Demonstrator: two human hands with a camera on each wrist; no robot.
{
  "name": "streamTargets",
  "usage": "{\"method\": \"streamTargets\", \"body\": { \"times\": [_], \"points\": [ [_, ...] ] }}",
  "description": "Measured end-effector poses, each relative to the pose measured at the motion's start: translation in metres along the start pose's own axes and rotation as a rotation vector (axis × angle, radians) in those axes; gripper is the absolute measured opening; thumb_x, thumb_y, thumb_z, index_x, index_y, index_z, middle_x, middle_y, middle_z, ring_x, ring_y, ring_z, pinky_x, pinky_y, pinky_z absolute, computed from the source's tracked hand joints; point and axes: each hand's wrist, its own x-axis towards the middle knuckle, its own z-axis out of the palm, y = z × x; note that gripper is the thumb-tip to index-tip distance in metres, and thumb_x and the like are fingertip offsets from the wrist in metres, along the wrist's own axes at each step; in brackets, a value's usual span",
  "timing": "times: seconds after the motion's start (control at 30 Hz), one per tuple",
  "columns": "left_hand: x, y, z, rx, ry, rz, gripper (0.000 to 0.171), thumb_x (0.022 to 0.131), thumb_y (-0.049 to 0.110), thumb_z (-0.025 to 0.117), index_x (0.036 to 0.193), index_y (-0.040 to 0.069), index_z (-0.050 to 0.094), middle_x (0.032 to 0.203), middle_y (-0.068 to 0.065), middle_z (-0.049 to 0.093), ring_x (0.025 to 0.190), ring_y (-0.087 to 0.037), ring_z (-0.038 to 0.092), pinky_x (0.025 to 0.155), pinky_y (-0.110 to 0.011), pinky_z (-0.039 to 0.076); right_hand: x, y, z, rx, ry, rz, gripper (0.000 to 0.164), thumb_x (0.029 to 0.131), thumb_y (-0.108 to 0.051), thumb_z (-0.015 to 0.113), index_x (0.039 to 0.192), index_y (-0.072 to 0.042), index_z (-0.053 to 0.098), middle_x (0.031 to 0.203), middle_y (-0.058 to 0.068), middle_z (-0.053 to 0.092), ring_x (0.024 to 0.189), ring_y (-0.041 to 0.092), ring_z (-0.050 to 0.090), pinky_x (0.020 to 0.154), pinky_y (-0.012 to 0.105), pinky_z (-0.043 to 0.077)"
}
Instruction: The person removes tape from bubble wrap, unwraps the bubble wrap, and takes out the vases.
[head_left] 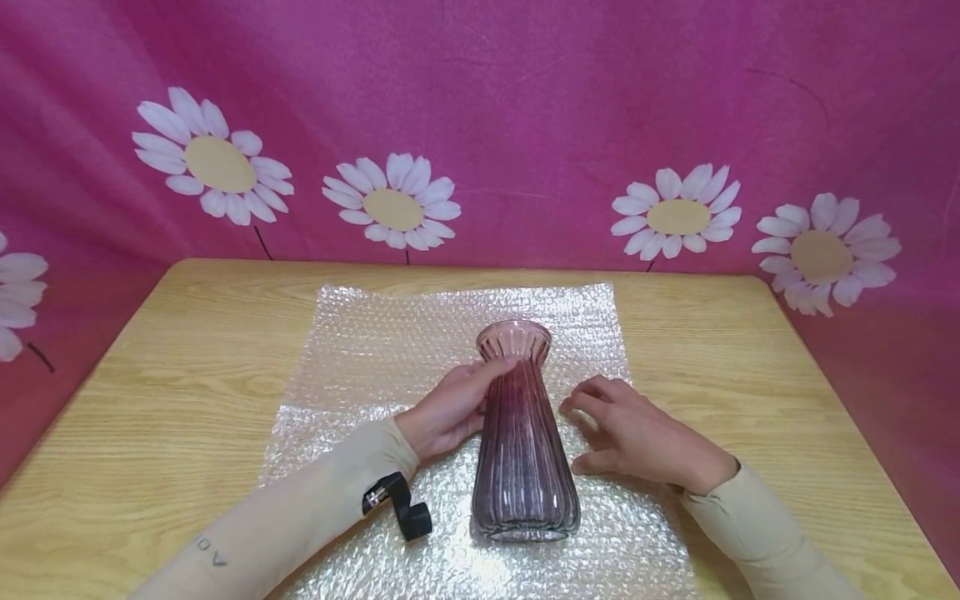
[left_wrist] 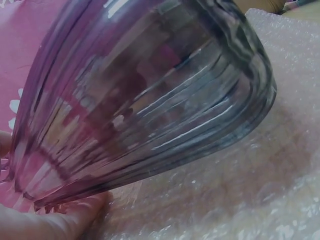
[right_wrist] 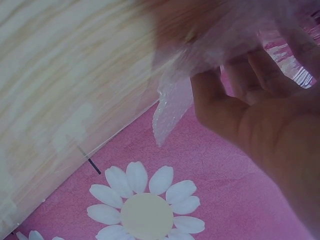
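A ribbed glass vase (head_left: 527, 450), pink at the flared mouth and purple-grey toward the base, is over the bubble wrap (head_left: 390, 333), mouth toward the back and base toward the front. My left hand (head_left: 457, 408) grips it below the mouth, thumb on top; the fingers underneath are partly hidden. In the left wrist view the vase (left_wrist: 150, 95) fills most of the picture above the wrap. To the right of the vase, my right hand (head_left: 630, 433) is apart from it, fingers loosely bent and holding nothing, over the right edge of the wrap.
The bubble wrap lies on a wooden table (head_left: 720, 333). Behind and beside the table hangs a pink cloth (head_left: 525, 125) with white daisies. A black strap (head_left: 408, 508) hangs from the left sleeve.
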Motion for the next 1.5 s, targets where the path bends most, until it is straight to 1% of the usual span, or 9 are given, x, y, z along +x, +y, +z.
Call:
{"method": "streamTargets", "body": {
  "times": [0.17, 0.27, 0.37, 0.5, 0.7, 0.87, 1.0, 1.27, 1.5],
  "points": [
    [0.002, -0.001, 0.001, -0.017, -0.004, -0.001, 0.051, 0.107, 0.035, 0.053, 0.141, -0.004, 0.054, 0.112, -0.004, 0.073, 0.098, -0.013, 0.073, 0.101, -0.039, 0.061, 0.001, 0.000, 0.001, 0.009, -0.017, 0.028, 0.070, 0.074, -0.039, 0.090, 0.133, -0.012, 0.065, 0.132, 0.008, 0.063, 0.122, 0.027, 0.059, 0.106, 0.052, 0.055],
    [0.003, -0.002, 0.000, -0.020, -0.018, 0.000, 0.051, 0.107, 0.036, 0.054, 0.140, -0.004, 0.054, 0.109, -0.003, 0.073, 0.098, -0.013, 0.074, 0.100, -0.038, 0.062, 0.001, 0.000, 0.001, 0.010, -0.023, 0.042, 0.070, 0.074, -0.038, 0.090, 0.134, -0.012, 0.065, 0.134, 0.008, 0.062, 0.123, 0.027, 0.059, 0.107, 0.052, 0.054],
    [0.003, -0.003, 0.000, -0.030, -0.026, 0.001, 0.051, 0.106, 0.036, 0.055, 0.139, -0.004, 0.054, 0.109, -0.004, 0.073, 0.098, -0.014, 0.074, 0.100, -0.038, 0.062, 0.001, 0.000, 0.002, 0.001, -0.020, 0.039, 0.068, 0.075, -0.038, 0.090, 0.133, -0.012, 0.065, 0.132, 0.007, 0.063, 0.121, 0.025, 0.059, 0.105, 0.050, 0.056],
    [0.003, -0.004, 0.001, -0.051, -0.015, 0.008, 0.051, 0.106, 0.034, 0.056, 0.140, -0.004, 0.052, 0.110, -0.005, 0.071, 0.099, -0.015, 0.074, 0.101, -0.037, 0.061, 0.001, 0.000, 0.002, -0.010, -0.010, 0.026, 0.066, 0.076, -0.039, 0.090, 0.132, -0.013, 0.066, 0.130, 0.005, 0.063, 0.118, 0.022, 0.060, 0.102, 0.047, 0.057],
    [0.002, -0.006, 0.004, -0.066, -0.020, 0.033, 0.050, 0.106, 0.028, 0.057, 0.143, -0.002, 0.044, 0.115, -0.004, 0.066, 0.100, -0.013, 0.071, 0.103, -0.035, 0.060, 0.001, 0.001, 0.002, -0.016, 0.004, 0.019, 0.067, 0.074, -0.039, 0.091, 0.131, -0.013, 0.066, 0.130, 0.007, 0.064, 0.118, 0.024, 0.060, 0.102, 0.050, 0.057],
    [0.003, -0.008, 0.003, -0.110, -0.026, 0.042, 0.044, 0.105, 0.024, 0.058, 0.140, -0.001, 0.046, 0.115, -0.004, 0.066, 0.101, -0.013, 0.071, 0.101, -0.033, 0.061, 0.001, 0.000, 0.003, -0.024, 0.011, 0.013, 0.066, 0.073, -0.039, 0.091, 0.129, -0.014, 0.067, 0.129, 0.006, 0.064, 0.118, 0.025, 0.061, 0.102, 0.050, 0.056],
    [0.003, -0.010, 0.002, -0.125, -0.032, 0.045, 0.041, 0.105, 0.023, 0.058, 0.137, -0.001, 0.049, 0.114, -0.003, 0.067, 0.100, -0.013, 0.071, 0.100, -0.032, 0.061, 0.002, 0.000, 0.003, -0.027, 0.004, 0.021, 0.066, 0.073, -0.038, 0.091, 0.130, -0.014, 0.067, 0.129, 0.005, 0.064, 0.118, 0.024, 0.061, 0.103, 0.049, 0.056],
    [0.002, -0.010, 0.000, -0.110, -0.040, 0.044, 0.050, 0.104, 0.023, 0.056, 0.143, -0.007, 0.045, 0.112, -0.005, 0.068, 0.098, -0.014, 0.073, 0.100, -0.035, 0.062, 0.001, 0.000, 0.003, -0.031, 0.006, 0.015, 0.067, 0.073, -0.041, 0.091, 0.130, -0.015, 0.067, 0.129, 0.007, 0.064, 0.118, 0.025, 0.061, 0.102, 0.050, 0.057],
    [0.002, -0.009, -0.002, -0.129, -0.047, 0.040, 0.045, 0.104, 0.023, 0.055, 0.137, -0.007, 0.050, 0.105, -0.003, 0.071, 0.094, -0.014, 0.074, 0.095, -0.035, 0.064, 0.001, -0.001, 0.001, -0.026, -0.002, 0.020, 0.067, 0.075, -0.042, 0.090, 0.131, -0.014, 0.066, 0.131, 0.008, 0.064, 0.120, 0.027, 0.061, 0.103, 0.051, 0.057]
  ]
}}
